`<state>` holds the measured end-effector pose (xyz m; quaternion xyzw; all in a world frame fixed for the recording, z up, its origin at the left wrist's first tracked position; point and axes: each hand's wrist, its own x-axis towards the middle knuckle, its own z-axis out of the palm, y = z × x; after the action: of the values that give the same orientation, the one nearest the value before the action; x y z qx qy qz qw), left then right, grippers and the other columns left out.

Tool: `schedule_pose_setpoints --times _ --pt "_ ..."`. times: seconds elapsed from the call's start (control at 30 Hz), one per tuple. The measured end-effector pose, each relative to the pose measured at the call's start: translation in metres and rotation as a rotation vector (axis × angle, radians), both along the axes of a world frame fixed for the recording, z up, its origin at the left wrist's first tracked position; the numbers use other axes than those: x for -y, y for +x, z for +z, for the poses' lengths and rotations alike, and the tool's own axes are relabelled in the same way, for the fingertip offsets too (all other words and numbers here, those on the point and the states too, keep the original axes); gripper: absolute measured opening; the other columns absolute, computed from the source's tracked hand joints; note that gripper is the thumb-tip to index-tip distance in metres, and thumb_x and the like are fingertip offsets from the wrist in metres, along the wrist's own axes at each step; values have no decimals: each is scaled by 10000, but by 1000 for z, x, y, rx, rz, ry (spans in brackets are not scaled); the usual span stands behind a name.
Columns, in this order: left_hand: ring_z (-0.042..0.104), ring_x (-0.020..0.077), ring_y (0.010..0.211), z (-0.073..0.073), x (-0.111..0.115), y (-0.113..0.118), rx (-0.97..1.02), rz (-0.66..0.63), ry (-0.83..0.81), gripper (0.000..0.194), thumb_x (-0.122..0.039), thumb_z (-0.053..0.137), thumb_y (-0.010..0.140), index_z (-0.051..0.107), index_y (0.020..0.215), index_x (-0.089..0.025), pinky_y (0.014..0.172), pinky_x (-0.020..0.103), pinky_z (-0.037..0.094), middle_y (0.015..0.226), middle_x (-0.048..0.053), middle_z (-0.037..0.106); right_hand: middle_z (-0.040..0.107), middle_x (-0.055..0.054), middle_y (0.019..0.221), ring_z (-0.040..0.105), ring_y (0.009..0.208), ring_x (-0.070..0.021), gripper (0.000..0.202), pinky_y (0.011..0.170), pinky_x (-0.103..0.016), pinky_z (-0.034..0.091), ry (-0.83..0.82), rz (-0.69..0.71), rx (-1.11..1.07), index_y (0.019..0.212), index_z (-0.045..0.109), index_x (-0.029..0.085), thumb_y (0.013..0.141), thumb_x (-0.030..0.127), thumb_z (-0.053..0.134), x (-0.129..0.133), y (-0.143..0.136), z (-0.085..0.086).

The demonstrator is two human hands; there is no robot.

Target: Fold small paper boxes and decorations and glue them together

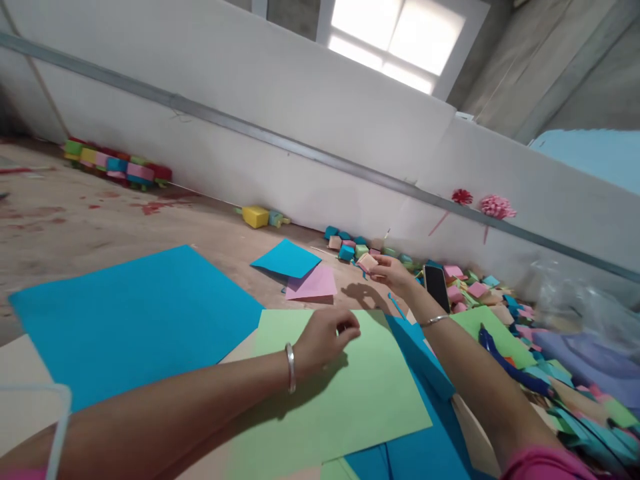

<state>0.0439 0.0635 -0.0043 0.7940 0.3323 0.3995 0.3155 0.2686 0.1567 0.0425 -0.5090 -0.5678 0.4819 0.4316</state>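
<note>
right hand [397,275] fingers clamped on peach paper piece [367,263], likely edge-pinched to keep its shape; paper cubes [346,253] just beyond those fingers; left hand [324,341] fingers curled over green sheet [345,407]; can't tell if tips meet

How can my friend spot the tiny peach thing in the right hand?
Find the long white wall, then the row of little coloured blocks at its foot. Just in front, the right hand pinches the small peach piece; unlike those blocks, it's the one being held.
</note>
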Motion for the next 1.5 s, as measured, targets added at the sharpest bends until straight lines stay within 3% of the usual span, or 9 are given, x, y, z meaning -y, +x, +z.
schedule_pose_setpoints --times 0.17,0.3,0.43,0.6,0.8,0.97,1.13,1.33,1.5 --pt "528 120 659 11 -36 -12 211 272 205 153 -135 700 728 555 702 -174 552 206 437 709 -13 573 698 -54 1035 628 906 -172 372 840 -338 496 -99 205 -153 1013 705 215 645 226 758 39 -31 4" --pt "529 136 721 11 -42 -15 249 313 236 237 -158 739 694 523 787 -187 526 202 466 800 -2 527 694 -47 965 628 882 -179 341 843 -362 511 -132 278 -226 979 711 203 641 198 758 55 -46 6" --pt "535 157 782 10 -39 -14 204 329 317 246 -134 740 698 534 820 -191 605 242 494 835 11 544 688 -36 928 625 845 -171 337 821 -361 519 -143 299 -256 980 714 203 647 184 762 60 -51 6" --pt "583 141 773 8 -41 -14 231 268 304 148 -113 669 766 587 853 -200 619 234 523 862 12 590 685 -34 946 614 837 -157 314 801 -318 514 -121 262 -290 968 725 206 658 180 760 62 -54 3" --pt "604 126 732 9 -42 -16 277 318 211 134 -170 671 779 569 864 -191 624 231 545 835 1 613 683 -47 1028 615 911 -173 407 824 -307 506 -89 214 -313 1054 711 222 659 248 801 62 -61 2" --pt "571 120 734 12 -44 -19 273 330 313 96 -186 677 775 608 840 -184 592 214 521 891 26 589 696 -35 1017 626 941 -183 376 865 -329 498 -62 168 -325 1002 720 234 642 279 819 67 -69 6" --pt "560 126 714 11 -45 -20 250 331 355 66 -192 662 795 607 832 -189 615 226 499 780 9 591 697 -41 1027 629 951 -190 434 877 -349 493 -41 122 -338 1028 702 231 616 280 829 72 -75 9" --pt "561 100 671 13 -40 -17 244 347 307 54 -182 621 817 588 858 -187 587 194 480 790 -3 596 688 -63 1029 612 921 -191 516 863 -353 478 41 56 -260 1093 672 205 609 298 823 75 -79 8" --pt "521 92 620 13 -39 -16 287 357 284 85 -164 586 806 522 753 -180 541 190 453 739 -13 544 678 -49 981 594 853 -166 479 810 -325 471 126 7 -162 1075 666 193 622 270 802 76 -83 7"
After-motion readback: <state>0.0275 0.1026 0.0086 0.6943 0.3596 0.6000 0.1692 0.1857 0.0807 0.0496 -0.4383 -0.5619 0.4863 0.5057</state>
